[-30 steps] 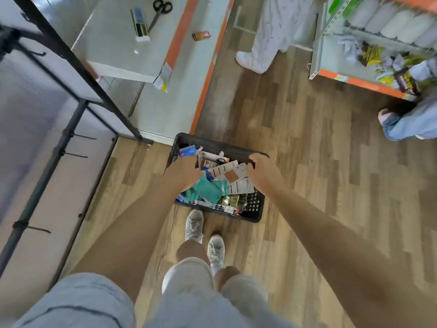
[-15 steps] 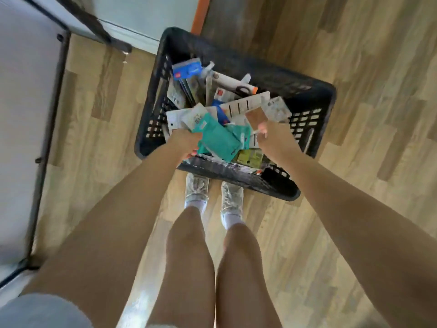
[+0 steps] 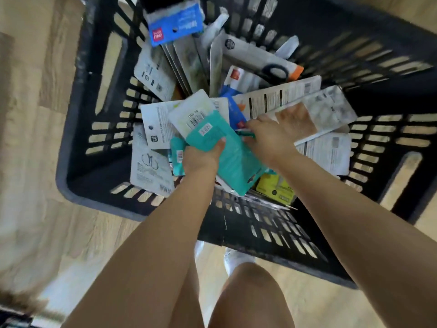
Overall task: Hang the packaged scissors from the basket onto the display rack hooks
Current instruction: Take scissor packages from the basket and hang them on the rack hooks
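A black plastic basket fills the view, full of several packaged scissors and carded goods. My left hand grips a teal scissors package lying on top of the pile, thumb on its face. My right hand reaches in beside it. Its straight fingers are slid under a clear-fronted white pack and show through the plastic. A blue-headed pack and a white pack with black-handled scissors stand at the basket's far side. The display rack is out of view.
The basket stands on a wood-pattern floor. My bare legs and white shoes are right behind its near wall. A yellow pack lies under the teal one.
The camera has dropped much closer to the basket, and the rack has left the view. My left hand has closed round the teal package. My right hand has pushed under the clear-fronted pack.
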Motion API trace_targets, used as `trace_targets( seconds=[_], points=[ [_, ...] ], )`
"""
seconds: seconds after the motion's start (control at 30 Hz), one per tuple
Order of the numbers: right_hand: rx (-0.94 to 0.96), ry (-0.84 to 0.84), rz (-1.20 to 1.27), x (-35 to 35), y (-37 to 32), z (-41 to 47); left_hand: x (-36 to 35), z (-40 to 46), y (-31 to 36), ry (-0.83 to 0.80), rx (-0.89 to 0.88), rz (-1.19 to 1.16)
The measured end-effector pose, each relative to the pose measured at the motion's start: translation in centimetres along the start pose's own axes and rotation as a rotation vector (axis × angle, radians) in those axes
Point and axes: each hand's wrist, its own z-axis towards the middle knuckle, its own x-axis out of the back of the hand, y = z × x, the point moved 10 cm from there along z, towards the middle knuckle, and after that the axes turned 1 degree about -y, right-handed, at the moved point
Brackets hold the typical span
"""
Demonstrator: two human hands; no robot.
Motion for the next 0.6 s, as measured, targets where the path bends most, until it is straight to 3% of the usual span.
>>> trace_targets(
  seconds=[0.27,0.43,0.6],
  points=[
    [0.021,-0.054,-0.200,-0.4,-0.7,-0.8,3.6,0.0,-0.9,-0.033,-0.001,0.072],
    [-0.082,0.000,0.090,-0.2,0.0,-2.8,6.0,-1.1,-0.4,0.003,0.014,0.093],
    [-0.238,0.036,0.222,0.9,2.0,-6.1,6.6,-3.2,0.7,-0.069,0.030,-0.131]
  ],
)
